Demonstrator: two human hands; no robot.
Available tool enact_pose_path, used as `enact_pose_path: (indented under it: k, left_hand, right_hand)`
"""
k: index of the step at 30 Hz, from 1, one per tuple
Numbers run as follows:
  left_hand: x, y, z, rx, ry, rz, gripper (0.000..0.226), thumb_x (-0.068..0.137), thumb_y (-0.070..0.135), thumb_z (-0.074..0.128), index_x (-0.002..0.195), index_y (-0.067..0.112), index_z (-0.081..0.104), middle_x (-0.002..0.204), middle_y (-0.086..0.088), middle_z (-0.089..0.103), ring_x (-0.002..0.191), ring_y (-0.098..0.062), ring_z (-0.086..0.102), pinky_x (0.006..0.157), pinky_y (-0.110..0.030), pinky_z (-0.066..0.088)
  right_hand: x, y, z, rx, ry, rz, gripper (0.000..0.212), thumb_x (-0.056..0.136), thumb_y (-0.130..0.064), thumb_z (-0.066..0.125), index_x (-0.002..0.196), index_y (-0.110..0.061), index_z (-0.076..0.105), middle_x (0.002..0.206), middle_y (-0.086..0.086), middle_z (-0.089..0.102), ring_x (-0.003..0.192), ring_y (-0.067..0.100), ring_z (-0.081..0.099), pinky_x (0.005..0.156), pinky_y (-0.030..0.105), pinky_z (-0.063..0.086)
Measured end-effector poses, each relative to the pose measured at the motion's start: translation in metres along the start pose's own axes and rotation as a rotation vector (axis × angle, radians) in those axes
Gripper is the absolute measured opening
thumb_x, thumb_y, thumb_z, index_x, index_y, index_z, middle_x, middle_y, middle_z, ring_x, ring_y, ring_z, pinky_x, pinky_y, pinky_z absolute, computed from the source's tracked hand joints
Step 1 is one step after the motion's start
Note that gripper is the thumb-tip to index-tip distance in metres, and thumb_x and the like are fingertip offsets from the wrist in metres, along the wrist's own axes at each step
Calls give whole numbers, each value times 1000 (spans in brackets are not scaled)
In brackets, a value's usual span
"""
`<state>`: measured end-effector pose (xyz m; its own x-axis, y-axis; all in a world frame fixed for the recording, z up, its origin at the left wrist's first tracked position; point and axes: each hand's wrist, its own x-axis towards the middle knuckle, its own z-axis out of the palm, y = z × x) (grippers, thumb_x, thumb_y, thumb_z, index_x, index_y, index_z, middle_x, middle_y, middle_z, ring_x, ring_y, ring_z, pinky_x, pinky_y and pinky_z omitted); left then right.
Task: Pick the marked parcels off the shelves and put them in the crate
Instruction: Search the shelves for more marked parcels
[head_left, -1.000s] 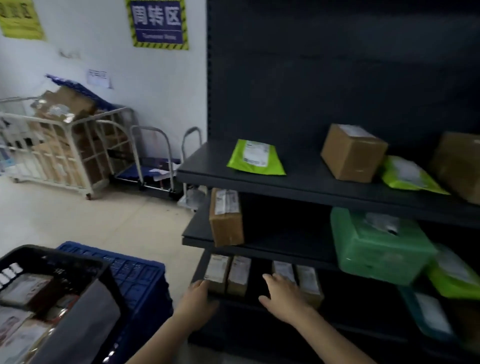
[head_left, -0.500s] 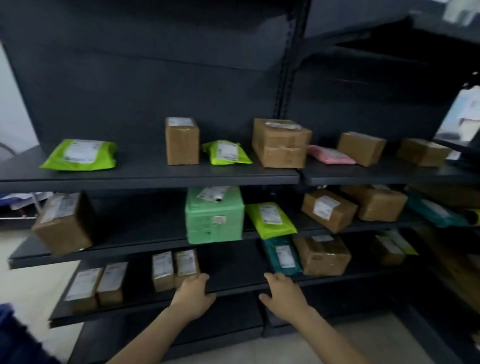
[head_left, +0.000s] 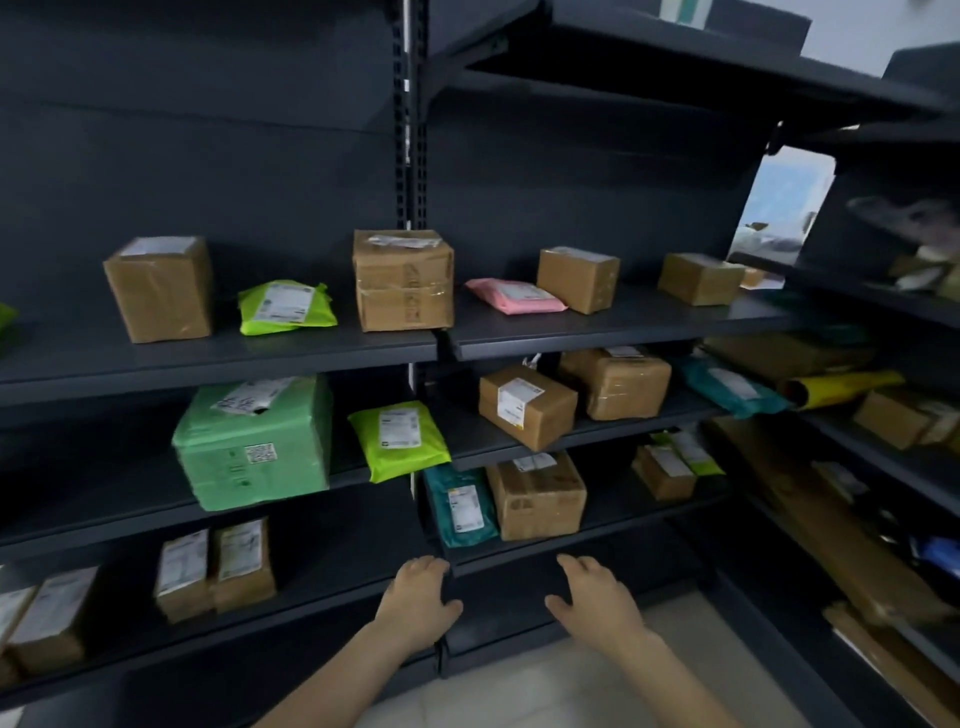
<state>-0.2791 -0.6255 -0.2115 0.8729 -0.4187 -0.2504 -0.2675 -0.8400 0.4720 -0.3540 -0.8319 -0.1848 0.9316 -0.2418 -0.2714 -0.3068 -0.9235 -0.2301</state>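
Note:
Dark shelves (head_left: 613, 327) hold several parcels: brown boxes (head_left: 402, 280), lime mailers (head_left: 397, 439), a pink mailer (head_left: 514, 296), a big green wrapped parcel (head_left: 254, 441) and a teal mailer (head_left: 460, 506). My left hand (head_left: 418, 603) and my right hand (head_left: 597, 597) hover empty, fingers apart, in front of the lowest visible shelf edge, just below the teal mailer and a brown box (head_left: 537, 496). I cannot make out marks on the parcels. No crate is in view.
Small labelled boxes (head_left: 215, 569) stand on the low shelf at left. A second shelf unit (head_left: 883, 467) angles in on the right with flat cardboard (head_left: 831, 525), a yellow tube (head_left: 844, 387) and more boxes. Pale floor (head_left: 519, 691) lies below.
My view has swung right, away from the blue crate and the trolleys, along the shelves to the middle upright. Both hands stayed empty and low in front of me.

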Motion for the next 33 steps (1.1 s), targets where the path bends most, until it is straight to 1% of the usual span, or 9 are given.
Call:
enact_pose_path:
  k: [5,7,14,17,20,24,26,30,33]
  left_hand:
    - [40,20,20,-13,-76,-20,64,91,37,51,146,12,30,153,-5,29,141,-21,26,116,-31,25]
    - [59,28,27,-28,-96,-24,65,90,38,52,146,11,30,152,-5,31,140,-21,28,115,-31,26]
    - [136,39,49,-90,-88,-59,61,92,36,51,145,11,32,151,-6,33,139,-20,30,114,-28,28]
    - [169,47,50,-110,-56,-57,58,92,33,51,143,11,35,149,-7,36,138,-20,32,112,-26,28]
    - [191,56,53,-107,-66,-80,58,92,33,50,143,11,35,149,-6,36,138,-19,32,112,-25,28]
    - [216,62,52,-133,-75,-117,50,90,30,52,136,12,44,142,-8,44,130,-21,42,105,-26,37]
    - [225,62,54,-154,-69,-140,50,89,28,52,136,12,44,141,-8,45,129,-23,44,104,-27,39]
    - [239,54,73,-172,-63,-212,52,91,27,51,139,10,42,143,-9,44,131,-23,42,107,-30,38]
    - [260,35,105,-176,-60,-271,52,92,28,50,140,9,41,144,-9,43,133,-23,40,107,-32,38]
  right_hand:
    - [24,39,2,29,-79,52,63,92,-42,47,147,-20,23,145,6,35,131,24,37,105,36,37]
    - [41,54,1,22,-88,62,63,92,-42,48,147,-20,24,145,6,36,131,24,37,105,35,38]
    - [118,84,-3,-12,-133,41,62,93,-42,47,146,-20,24,145,5,36,130,24,38,104,35,39]
    - [151,95,-8,-8,-107,28,60,93,-42,47,145,-19,27,142,5,39,129,23,39,103,34,39]
    - [173,103,-10,0,-84,18,56,93,-41,47,141,-18,32,139,6,42,126,23,42,101,34,40]
    - [202,108,-13,24,-69,-13,52,92,-39,48,138,-17,36,135,6,45,124,23,44,100,35,41]
    - [218,111,-12,43,-69,-35,48,92,-38,49,134,-16,40,133,7,47,121,24,46,99,35,42]
    - [248,120,2,53,-105,-78,46,93,-37,48,133,-16,41,131,8,47,118,26,47,98,37,43]
    - [282,132,28,65,-85,-134,44,92,-35,49,132,-17,43,128,8,50,117,25,48,96,35,44]
